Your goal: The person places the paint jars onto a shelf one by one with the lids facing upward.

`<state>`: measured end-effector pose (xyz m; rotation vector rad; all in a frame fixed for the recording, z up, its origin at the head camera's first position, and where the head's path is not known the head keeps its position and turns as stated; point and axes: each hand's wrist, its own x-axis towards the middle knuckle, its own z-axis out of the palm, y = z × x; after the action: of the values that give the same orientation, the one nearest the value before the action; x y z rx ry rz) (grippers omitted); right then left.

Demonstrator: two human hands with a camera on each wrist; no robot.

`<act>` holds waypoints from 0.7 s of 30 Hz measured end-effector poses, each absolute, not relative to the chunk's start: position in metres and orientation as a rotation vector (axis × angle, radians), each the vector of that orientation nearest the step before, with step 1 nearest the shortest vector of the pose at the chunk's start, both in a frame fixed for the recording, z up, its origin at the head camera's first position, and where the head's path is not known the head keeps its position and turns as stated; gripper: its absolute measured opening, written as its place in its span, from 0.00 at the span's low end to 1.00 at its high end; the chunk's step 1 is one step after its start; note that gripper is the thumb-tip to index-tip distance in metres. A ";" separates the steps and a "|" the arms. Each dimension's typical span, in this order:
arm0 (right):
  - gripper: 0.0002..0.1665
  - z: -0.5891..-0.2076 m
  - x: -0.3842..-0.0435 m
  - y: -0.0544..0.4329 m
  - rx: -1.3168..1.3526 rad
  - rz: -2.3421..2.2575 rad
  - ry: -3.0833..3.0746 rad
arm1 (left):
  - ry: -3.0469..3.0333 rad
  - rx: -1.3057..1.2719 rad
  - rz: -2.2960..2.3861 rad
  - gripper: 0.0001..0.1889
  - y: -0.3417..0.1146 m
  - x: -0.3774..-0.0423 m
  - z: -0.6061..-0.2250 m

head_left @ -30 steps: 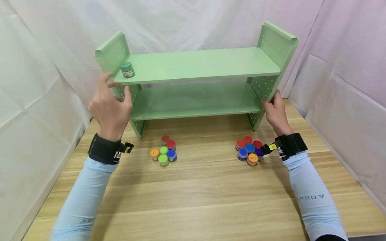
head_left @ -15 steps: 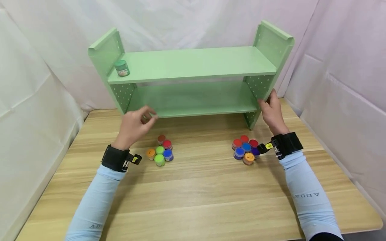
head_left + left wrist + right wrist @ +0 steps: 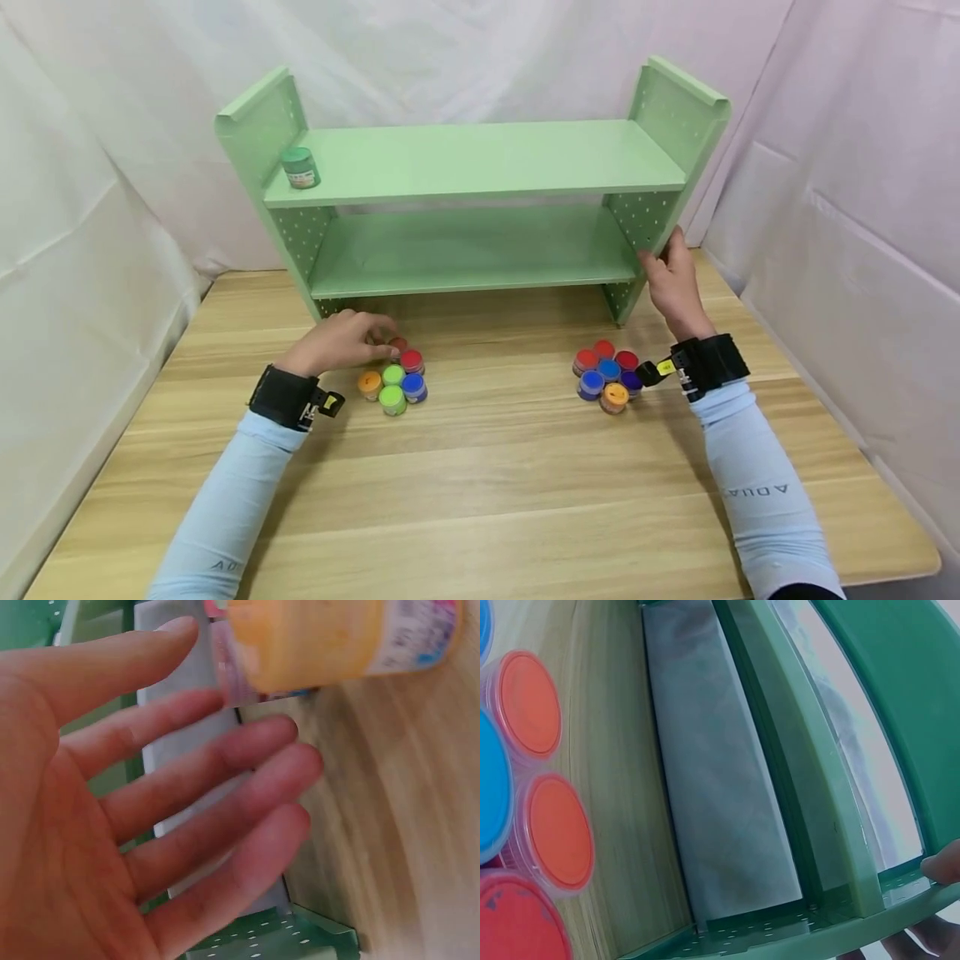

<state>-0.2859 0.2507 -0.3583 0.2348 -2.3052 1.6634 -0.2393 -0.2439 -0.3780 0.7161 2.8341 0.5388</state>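
Observation:
My left hand point(image 3: 337, 340) is at the left group of small paint jars, its fingers around the rear dark-red-lidded jar point(image 3: 399, 342). In the left wrist view its fingers point(image 3: 247, 795) are spread and fairly straight, near a jar partly hidden behind the orange jar point(image 3: 315, 641). Gripping the right side panel of the green two-tier shelf point(image 3: 472, 158) is my right hand point(image 3: 677, 292), thumb in front and fingers behind the panel. A green jar point(image 3: 301, 168) stands at the left end of the upper tier.
Beside the left hand stand jars with red point(image 3: 412, 361), blue point(image 3: 414, 386), light green point(image 3: 392, 398) and orange point(image 3: 370, 384) lids. A second group with a blue-lidded jar point(image 3: 591, 383) stands at the right. White sheeting point(image 3: 480, 58) hangs behind the wooden table point(image 3: 480, 500).
My left hand has come down from the upper tier's left end, near the green jar, to the left jar group. The right hand keeps its hold on the shelf panel.

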 end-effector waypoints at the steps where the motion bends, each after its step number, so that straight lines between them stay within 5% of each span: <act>1: 0.33 -0.358 -0.286 0.250 0.236 1.666 -2.303 | 2.830 0.723 0.538 0.17 -0.245 -0.239 -0.379; 21: 0.33 -0.358 -0.286 0.249 0.228 1.653 -2.315 | 2.875 0.761 0.522 0.17 -0.248 -0.244 -0.388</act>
<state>-0.2858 0.2491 -0.3584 0.2284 -2.3147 1.6532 -0.2435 -0.2478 -0.3876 0.7610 2.8749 0.5222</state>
